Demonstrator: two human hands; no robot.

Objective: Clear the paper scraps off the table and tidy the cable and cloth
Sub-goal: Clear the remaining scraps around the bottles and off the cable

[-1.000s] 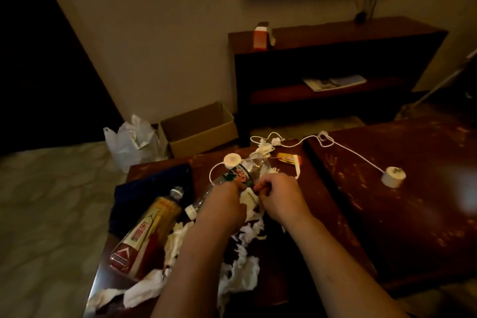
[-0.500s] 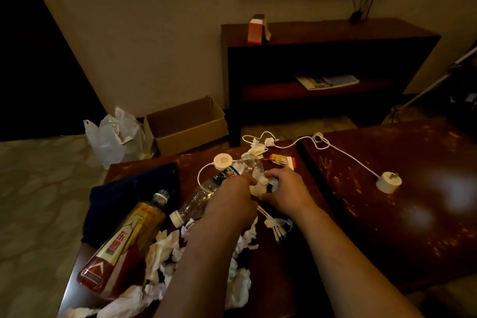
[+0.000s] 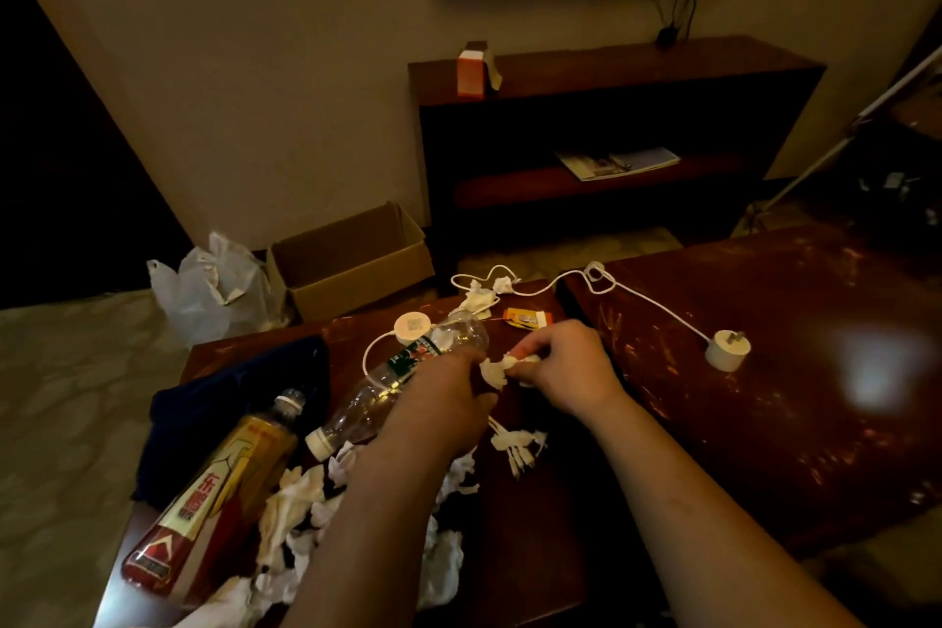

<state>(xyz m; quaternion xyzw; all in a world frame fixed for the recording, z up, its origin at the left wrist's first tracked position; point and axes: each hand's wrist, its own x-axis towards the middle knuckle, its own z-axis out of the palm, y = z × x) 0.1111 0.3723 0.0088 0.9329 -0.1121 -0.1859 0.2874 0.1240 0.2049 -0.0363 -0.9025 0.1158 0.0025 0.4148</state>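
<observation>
Gathering seems to be the step in hand: the 2 hands meet above the middle of the table [image 3: 530, 525] over a small paper wad [image 3: 493, 371]. The right hand [image 3: 566, 367] pinches the wad between thumb and fingertips. The left hand [image 3: 438, 405] shows only its back, with its fingers curled away beneath, so I cannot tell whether it grips the wad's other side or merely steadies it. Holding the wad up off the wood likely lets loose bits be pressed into 1 lump before disposal. Most paper scraps [image 3: 301, 500] lie heaped at the near left, beside the amber bottle [image 3: 214, 490] and under the left forearm, and a shredded piece [image 3: 515, 444] lies just below the hands. The cardboard box [image 3: 351, 260] and plastic bag [image 3: 214, 286] stand on the floor beyond the far edge, probably the destination. The cable [image 3: 657, 306] trails untidied from a round puck [image 3: 412, 325] by the clear bottle [image 3: 408, 382] across to its plug [image 3: 728, 349] on the second table [image 3: 790, 423]. The dark cloth [image 3: 229, 393] lies rumpled at the left edge, partly under the 2 bottles, so those probably need shifting first.
</observation>
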